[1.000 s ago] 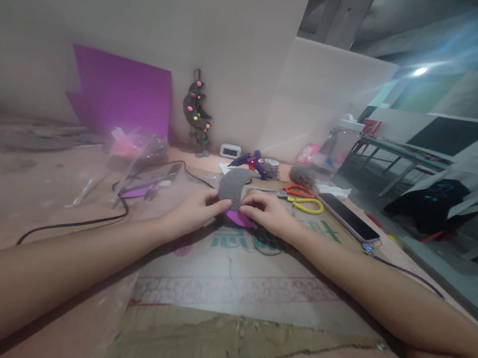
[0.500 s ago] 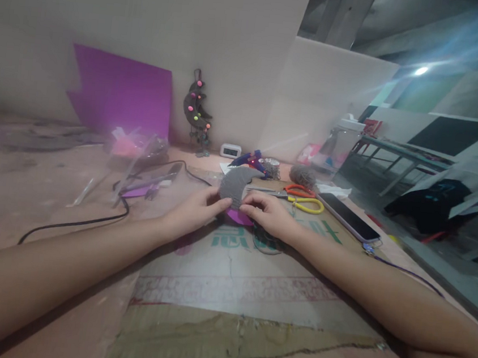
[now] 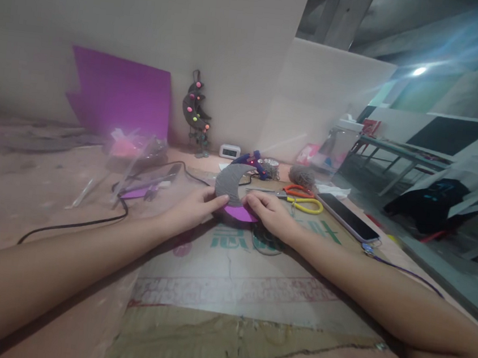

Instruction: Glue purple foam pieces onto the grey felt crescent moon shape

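Pale wall (image 3: 238, 19) panels close off the far side of a pinkish worktable (image 3: 81, 333), with a dim room and another table (image 3: 404, 153) beyond at right. Head view: a sheet of printed cardboard (image 3: 227, 289), torn along its near edge, covers the middle of the worktable.

Subject item, a grey crescent (image 3: 227, 184) with a finely lined surface, is held tilted up above the far part of the cardboard, between both hands. Left hand (image 3: 193, 207): pinching the crescent's lower left edge, thumb on the near face, fingers mostly hidden behind. Right hand (image 3: 273, 212): fingers bent, thumb and fingertips drawn together at the lower right edge, pinching it; exact fingertip contact is obscured. A bright purple piece (image 3: 241, 213) shows just below the crescent, between the hands; whether the two are joined cannot be determined.

Beyond the crescent: a blue glue gun (image 3: 245, 158) with a small red light, and a white digital clock (image 3: 230, 151). Right of it: orange (image 3: 300, 191) and yellow handles (image 3: 309, 205), grey yarn (image 3: 302, 177) and a dark-screened phone (image 3: 350, 218). A dark crescent ornament (image 3: 192, 111) with coloured balls stands upright at the wall, beside a large purple sheet (image 3: 124, 93).
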`<state>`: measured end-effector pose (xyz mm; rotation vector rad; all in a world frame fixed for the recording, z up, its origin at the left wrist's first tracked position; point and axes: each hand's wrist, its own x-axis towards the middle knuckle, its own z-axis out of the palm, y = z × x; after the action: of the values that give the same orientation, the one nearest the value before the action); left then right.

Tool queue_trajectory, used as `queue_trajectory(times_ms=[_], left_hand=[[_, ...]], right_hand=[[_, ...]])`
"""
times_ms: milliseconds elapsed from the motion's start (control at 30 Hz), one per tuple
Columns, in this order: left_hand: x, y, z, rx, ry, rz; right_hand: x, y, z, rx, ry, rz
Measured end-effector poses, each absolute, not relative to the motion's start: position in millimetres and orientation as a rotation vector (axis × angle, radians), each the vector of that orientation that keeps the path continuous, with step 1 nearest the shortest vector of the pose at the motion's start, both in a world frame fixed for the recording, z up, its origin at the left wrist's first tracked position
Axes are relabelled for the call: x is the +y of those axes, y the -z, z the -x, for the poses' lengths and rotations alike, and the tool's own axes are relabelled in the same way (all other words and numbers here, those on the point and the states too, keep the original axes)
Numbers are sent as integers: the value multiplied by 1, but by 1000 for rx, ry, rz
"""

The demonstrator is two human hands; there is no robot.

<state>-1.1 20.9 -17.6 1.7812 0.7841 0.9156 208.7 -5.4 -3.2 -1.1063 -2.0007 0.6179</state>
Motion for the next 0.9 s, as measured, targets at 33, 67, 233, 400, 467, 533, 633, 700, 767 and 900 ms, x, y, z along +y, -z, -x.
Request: queue_trajectory(times_ms=[33, 67, 233, 400, 467, 533, 633, 700, 767, 900], left_hand=[[20, 17, 1, 776, -916, -1759], [20, 17, 1, 776, -914, -1746], [17, 13, 0, 808, -925, -1731], [16, 10, -1, 819, -943, -1738], [15, 9, -1, 848, -953, -1749], [15, 9, -1, 847, -966, -1732], [14, 10, -1, 821, -983, -1691], [14, 10, -1, 811, -983, -1676], [15, 11, -1, 794, -979, -1669], [17, 14, 0, 784, -974, -1724]], right_hand=[[-5, 4, -209, -1968, -650, 1115], [-5, 4, -209, -1941, -676, 1124], [-3, 5, -210, -1951, -618, 1132], [-1, 5, -211, -2006, -558, 1102], [-1, 5, -210, -2013, -535, 1106], [-3, 4, -210, -2019, -523, 1100], [-5, 3, -209, -2005, -524, 1095], [-6, 3, -209, -1957, -572, 1095], [-6, 4, -209, -1903, -647, 1095], [-4, 4, -209, -1974, -632, 1087]])
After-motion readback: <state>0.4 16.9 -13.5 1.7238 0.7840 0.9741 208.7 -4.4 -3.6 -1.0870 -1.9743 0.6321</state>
